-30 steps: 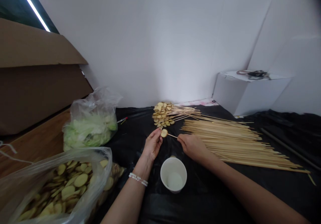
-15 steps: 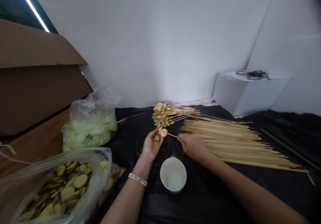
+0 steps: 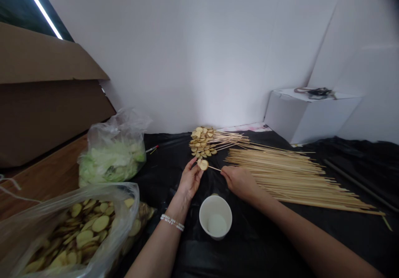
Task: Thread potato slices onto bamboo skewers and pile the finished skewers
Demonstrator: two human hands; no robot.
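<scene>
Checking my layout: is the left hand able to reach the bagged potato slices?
Probably yes: the left hand is near, and only the plastic bag's rim stands before the potato slices.

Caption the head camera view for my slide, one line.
Left hand holds a potato slice on a wooden skewer gripped by the right hand, beside a loose pile of skewers.

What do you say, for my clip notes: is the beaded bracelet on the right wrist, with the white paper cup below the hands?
No: the beaded bracelet is on the left wrist, as the head view shows. The white paper cup is below the left hand and right hand.
</scene>
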